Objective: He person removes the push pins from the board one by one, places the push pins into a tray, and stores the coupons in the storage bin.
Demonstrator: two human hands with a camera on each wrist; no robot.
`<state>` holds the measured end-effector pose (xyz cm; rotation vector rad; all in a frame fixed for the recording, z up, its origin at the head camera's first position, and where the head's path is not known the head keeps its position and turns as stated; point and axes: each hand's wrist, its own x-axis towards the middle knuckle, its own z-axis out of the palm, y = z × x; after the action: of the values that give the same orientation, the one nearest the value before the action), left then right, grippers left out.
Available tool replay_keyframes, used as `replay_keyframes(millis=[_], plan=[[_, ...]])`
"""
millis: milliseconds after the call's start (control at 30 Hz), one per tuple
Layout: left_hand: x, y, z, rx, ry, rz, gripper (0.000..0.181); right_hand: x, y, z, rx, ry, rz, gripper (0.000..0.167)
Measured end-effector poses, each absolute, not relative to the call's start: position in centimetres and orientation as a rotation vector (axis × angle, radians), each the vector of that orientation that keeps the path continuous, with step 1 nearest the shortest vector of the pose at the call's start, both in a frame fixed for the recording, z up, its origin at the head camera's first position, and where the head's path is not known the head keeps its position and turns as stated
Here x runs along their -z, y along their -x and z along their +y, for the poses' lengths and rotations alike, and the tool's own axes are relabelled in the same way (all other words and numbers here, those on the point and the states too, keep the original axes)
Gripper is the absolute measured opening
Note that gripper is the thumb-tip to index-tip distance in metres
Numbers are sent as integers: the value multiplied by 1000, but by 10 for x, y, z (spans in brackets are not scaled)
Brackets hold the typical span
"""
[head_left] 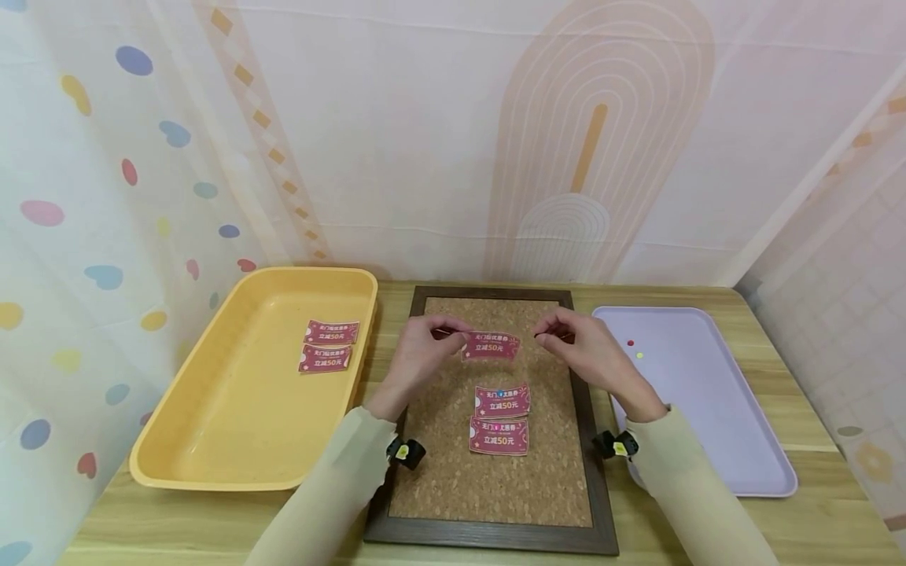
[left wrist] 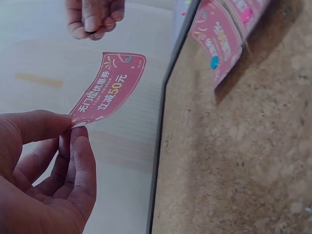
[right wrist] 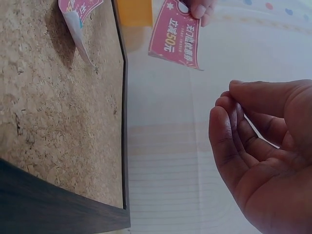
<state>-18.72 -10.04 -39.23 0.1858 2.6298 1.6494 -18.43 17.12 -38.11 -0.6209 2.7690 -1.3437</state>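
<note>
Wood-grain table [head_left: 849, 534]; pale curtain [head_left: 418, 157] behind, peach arch print [head_left: 527, 118] on it; coloured spots [head_left: 134, 60] at left.

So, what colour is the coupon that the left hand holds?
The coupon is pink with white and yellow print, clearest in the left wrist view.

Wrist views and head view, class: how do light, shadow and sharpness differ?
Head view: bright and fairly even light; left wrist view: dimmer, hazy, yet larger print on the held coupon reads clearly; right wrist view: a soft shadow on the cork board beside the curling coupon.
</note>
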Motion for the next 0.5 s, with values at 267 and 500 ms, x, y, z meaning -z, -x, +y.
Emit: replay_keyframes(millis=[267, 500], plan=[[382, 181, -107, -1740, -157, 2604, 15, 378, 179, 175, 1361, 623, 2798, 6], [377, 178, -115, -1855, -156, 2572, 17, 374, 174, 177, 1411, 588, 2817, 7]])
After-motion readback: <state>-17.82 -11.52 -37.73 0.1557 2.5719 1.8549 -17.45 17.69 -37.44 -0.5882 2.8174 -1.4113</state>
